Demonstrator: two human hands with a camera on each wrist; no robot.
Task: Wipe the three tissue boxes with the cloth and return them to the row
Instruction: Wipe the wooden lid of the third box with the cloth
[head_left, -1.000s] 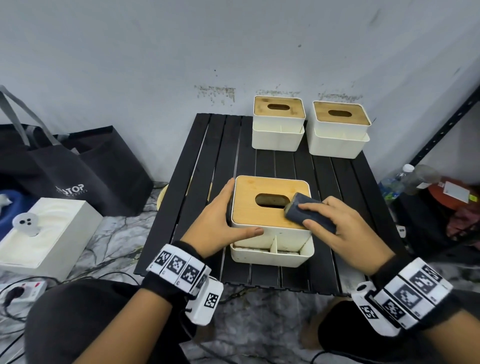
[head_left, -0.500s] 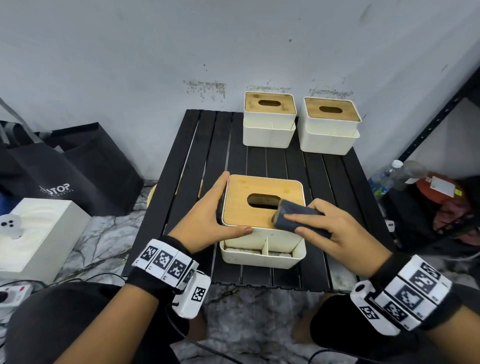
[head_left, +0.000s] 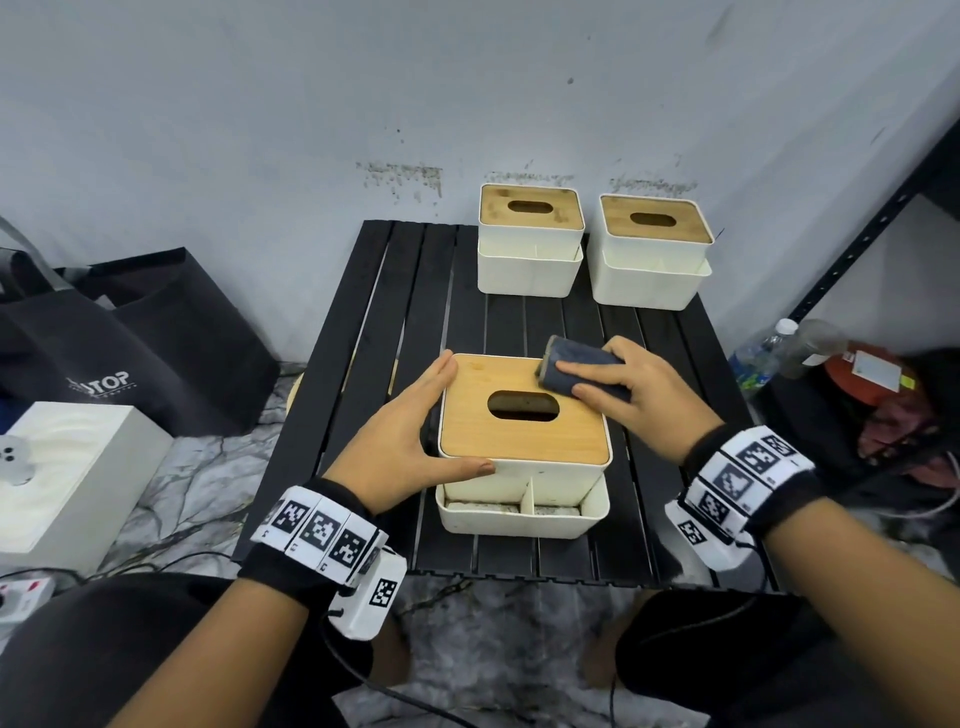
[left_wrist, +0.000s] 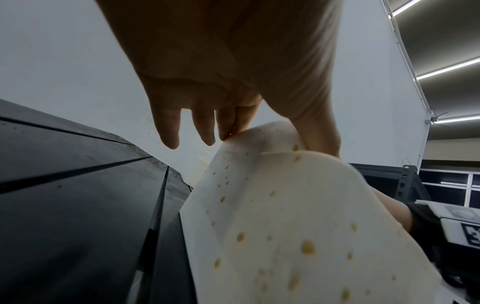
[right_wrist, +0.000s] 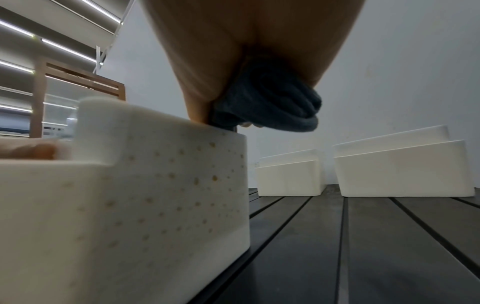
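Cloth (head_left: 582, 371) rides the far right corner of the near box (head_left: 524, 441), wadded in your right hand (head_left: 639, 389); push harder and it slips off the lid's edge. Your left hand (head_left: 400, 447) lies flat-fingered against the box's left side, so it could skid across the table (head_left: 374, 364) slats.

— Any lettering to read?
— Only on the black bag (head_left: 156, 343) left of the table: white letters ending in "TOP", first part cut off by a fold, smaller line beneath too small to read.
— On the wristbands (head_left: 322, 535)?
— Black-and-white square code patterns, no words or numbers legible.
— On the bottle (head_left: 763, 353) and the red thing (head_left: 872, 374) at right?
— Labels there, print too blurred to make out.
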